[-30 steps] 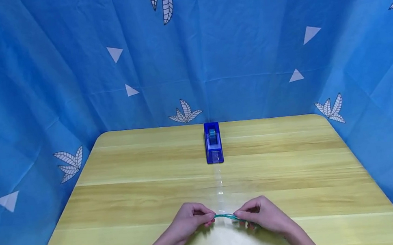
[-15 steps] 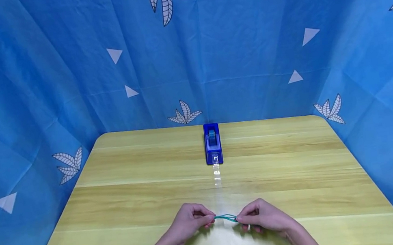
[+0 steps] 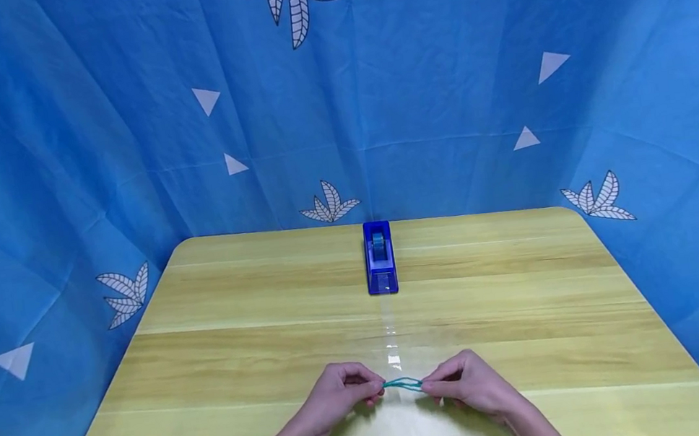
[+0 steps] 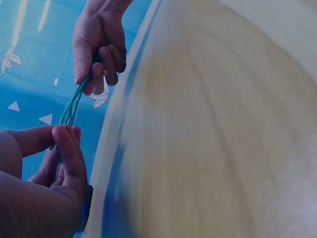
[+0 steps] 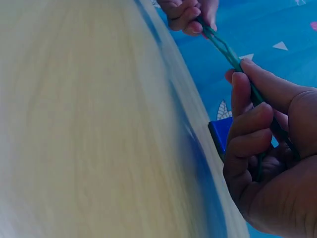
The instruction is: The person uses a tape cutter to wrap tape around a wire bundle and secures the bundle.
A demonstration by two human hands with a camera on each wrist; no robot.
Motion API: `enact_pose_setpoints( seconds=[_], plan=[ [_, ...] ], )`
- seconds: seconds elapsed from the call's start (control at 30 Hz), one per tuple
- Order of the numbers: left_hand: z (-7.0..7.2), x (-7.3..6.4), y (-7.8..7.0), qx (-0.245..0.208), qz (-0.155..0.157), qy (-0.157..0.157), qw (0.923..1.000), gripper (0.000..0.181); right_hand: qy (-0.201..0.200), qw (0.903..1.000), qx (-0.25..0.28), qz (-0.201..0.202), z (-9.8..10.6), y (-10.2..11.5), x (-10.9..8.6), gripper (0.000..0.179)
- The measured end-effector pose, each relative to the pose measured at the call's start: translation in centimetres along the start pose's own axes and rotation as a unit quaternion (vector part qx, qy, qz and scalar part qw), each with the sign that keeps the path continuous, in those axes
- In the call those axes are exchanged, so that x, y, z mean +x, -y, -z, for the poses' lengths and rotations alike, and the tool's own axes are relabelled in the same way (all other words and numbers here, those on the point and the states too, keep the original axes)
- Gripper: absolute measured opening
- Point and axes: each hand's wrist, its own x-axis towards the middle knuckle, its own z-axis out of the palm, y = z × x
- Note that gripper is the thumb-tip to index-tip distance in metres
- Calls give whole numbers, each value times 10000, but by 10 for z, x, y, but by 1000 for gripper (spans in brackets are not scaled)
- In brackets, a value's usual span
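A thin green cord (image 5: 218, 39), in several strands, stretches between both hands above the near part of the table. In the head view the left hand (image 3: 338, 394) pinches one end of this span between thumb and forefinger. Opposite it, the right hand (image 3: 471, 383) pinches the other end the same way. Between the fingertips the strands bow slightly apart. The right wrist view shows cord running on into the right palm, partly covered by curled fingers. From the left wrist, the strands (image 4: 74, 105) look bunched, and their ends are hidden in the hands.
A blue tape dispenser (image 3: 384, 283) stands at the back middle of the wooden table (image 3: 233, 283). A shiny, clear strip-like streak (image 3: 390, 329) lies between it and the hands. Blue patterned curtains (image 3: 439, 91) enclose the table's back and sides.
My right hand has shifted slightly to the right, and a little more cord shows between the fingertips. The strands have spread somewhat apart. My left hand keeps its pinch almost in place.
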Motion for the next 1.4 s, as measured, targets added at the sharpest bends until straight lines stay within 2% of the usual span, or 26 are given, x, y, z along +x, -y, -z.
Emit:
enact_pose_setpoints(
  seconds=[0.13, 0.33, 0.5, 0.7, 0.83, 0.93, 1.07, 1.13, 1.23, 1.4],
  plan=[
    [2, 4, -1, -207, 172, 225, 9994, 31, -180, 9994, -256, 171, -1, 0, 0, 17],
    [5, 7, -2, -20, 378, 623, 9973, 27, -351, 9934, -883, 636, -3, -1, 0, 12],
    [5, 7, 0, -76, 331, 457, 9984, 23, -473, 9894, -1137, 767, -3, 2, 0, 12],
    [2, 5, 2, -47, 110, 120, 9999, 21, -518, 9866, -1436, 578, -5, 3, 1, 14],
    [1, 4, 2, -48, -43, -40, 10000, 20, -305, 9939, -1024, 269, -3, 4, 3, 23],
    [1, 4, 2, 11, -178, -107, 9998, 19, 96, 9996, -247, -107, 2, 3, 4, 32],
    [0, 4, 3, 193, -338, -151, 9991, 16, 630, 9953, 473, -565, 9, -3, 4, 42],
    [0, 4, 3, 287, -398, -153, 9987, 15, 779, 9926, 674, -647, 10, -6, 4, 43],
    [0, 3, 3, 398, -468, -157, 9980, 14, 780, 9903, 919, -685, 9, -9, 4, 40],
    [1, 2, 0, 548, -467, -160, 9973, 13, 444, 9920, 1052, -542, 7, -12, 5, 36]
  ],
)
